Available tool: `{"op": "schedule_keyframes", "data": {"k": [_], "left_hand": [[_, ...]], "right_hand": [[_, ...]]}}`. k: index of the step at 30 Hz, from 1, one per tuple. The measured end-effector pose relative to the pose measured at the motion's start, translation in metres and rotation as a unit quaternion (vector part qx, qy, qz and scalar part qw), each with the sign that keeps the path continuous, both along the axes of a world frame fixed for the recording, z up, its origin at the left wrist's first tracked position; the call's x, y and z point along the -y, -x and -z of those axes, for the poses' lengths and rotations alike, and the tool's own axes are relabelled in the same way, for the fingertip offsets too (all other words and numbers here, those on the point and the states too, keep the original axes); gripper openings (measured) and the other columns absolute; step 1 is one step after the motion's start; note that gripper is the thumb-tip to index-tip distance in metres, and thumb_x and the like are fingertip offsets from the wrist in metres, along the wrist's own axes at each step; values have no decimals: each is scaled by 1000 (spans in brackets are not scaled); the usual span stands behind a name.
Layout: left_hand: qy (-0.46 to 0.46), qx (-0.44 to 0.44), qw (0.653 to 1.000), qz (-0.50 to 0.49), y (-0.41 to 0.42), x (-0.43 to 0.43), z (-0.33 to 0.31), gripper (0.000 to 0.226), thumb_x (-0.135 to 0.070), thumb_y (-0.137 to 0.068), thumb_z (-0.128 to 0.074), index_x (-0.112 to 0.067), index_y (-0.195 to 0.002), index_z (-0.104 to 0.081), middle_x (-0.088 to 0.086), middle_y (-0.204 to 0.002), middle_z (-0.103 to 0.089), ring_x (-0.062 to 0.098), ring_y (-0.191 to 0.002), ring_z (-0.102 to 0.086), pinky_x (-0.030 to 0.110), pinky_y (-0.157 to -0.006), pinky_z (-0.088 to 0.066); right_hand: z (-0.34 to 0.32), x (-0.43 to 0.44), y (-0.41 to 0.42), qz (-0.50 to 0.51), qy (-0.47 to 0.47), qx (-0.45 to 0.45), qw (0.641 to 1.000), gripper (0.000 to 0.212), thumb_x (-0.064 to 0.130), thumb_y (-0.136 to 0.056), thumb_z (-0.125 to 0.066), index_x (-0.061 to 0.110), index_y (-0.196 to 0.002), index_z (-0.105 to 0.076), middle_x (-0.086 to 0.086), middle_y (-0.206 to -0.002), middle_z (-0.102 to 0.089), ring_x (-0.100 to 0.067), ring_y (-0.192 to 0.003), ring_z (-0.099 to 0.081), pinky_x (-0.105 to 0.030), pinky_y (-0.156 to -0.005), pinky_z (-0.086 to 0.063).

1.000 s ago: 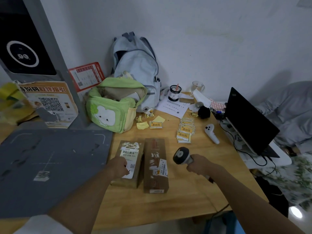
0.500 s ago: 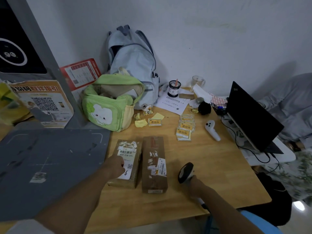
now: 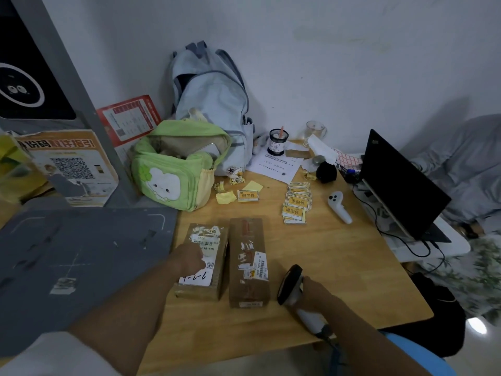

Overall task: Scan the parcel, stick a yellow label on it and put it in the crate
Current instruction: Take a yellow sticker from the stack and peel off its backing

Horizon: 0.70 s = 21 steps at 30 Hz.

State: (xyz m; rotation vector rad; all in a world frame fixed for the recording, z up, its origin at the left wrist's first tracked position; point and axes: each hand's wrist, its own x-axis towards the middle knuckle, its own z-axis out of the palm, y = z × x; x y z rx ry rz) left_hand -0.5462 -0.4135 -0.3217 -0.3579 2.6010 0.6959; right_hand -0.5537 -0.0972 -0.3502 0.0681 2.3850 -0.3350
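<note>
Fingers of right hand wrapped around scanner, lowered from a second ago to table beside the 2 parcels. Scan likely finished. Left hand loosely curled, pressing left parcel: brown, white barcode label, no yellow label yet.

two parcels lie side by side on the table; labels far right of them, bags beyond.

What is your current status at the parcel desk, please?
Left hand pressing on left parcel. Right hand gripping scanner, not yet aimed. Yellow labels untouched. Nothing obstructing.
</note>
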Motion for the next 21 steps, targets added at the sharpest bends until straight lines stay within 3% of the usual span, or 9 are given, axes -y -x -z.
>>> {"op": "schedule_keyframes", "data": {"k": [2, 4, 7, 10, 13, 17, 21], "left_hand": [[-30, -52, 998, -30, 3, 0, -10, 29, -7, -80, -63, -7, -109, -65, 10, -117, -61, 27, -108, -60, 32, -86, -51], [-59, -106, 992, -44, 8, 0, -24, 23, -3, -76, -65, -11, -97, -66, 9, -109, -65, 26, -100, -63, 28, -76, -52], [-76, -153, 985, -17, 25, -2, -50, 15, -4, -74, -69, -16, -81, -65, 7, -91, -69, 26, -89, -66, 32, -77, -54], [-89, -211, 973, -3, 43, -6, -81, 11, -6, -80, -64, -6, -90, -70, 4, -82, -64, 21, -81, -61, 26, -70, -45], [-95, -247, 964, 0, 59, -10, -107, 14, -8, -84, -61, -2, -92, -71, 8, -84, -66, 23, -83, -60, 28, -72, -44], [-113, -244, 963, 20, 76, -14, -126, 15, -5, -83, -60, 1, -91, -71, 14, -84, -65, 27, -82, -60, 36, -75, -48], [-144, -223, 964, 21, 93, -21, -133, 16, 0, -80, -60, 2, -92, -72, 13, -84, -63, 25, -82, -59, 37, -79, -50]], "right_hand": [[-14, 0, 5, -3, 16, -22, 1000, 53, 28, -90, -59, 2, -133, -46, -15, -134, -53, -27, -119, -54, -32, -95, -45], [-33, 2, 16, 47, 75, -85, 992, 43, 29, -89, -61, 7, -125, -56, -12, -123, -61, -22, -101, -61, -32, -84, -50], [-73, 6, 38, 206, 246, -209, 924, 25, 20, -91, -58, 6, -110, -67, -9, -94, -69, -21, -78, -63, -31, -69, -51], [-120, 10, 58, 255, 304, -303, 867, 19, 19, -92, -57, 6, -98, -69, -2, -74, -64, -22, -71, -62, -36, -65, -52], [-153, 11, 71, 251, 322, -329, 851, 13, 20, -91, -58, 12, -89, -67, -2, -74, -64, -18, -68, -60, -29, -61, -48], [-175, 10, 83, 260, 352, -336, 834, 14, 12, -90, -59, 3, -94, -69, -5, -71, -63, -19, -66, -57, -34, -66, -51], [-182, 9, 91, 254, 337, -335, 842, 10, 9, -89, -58, 8, -89, -68, -3, -70, -63, -14, -60, -56, -19, -50, -45]]}}
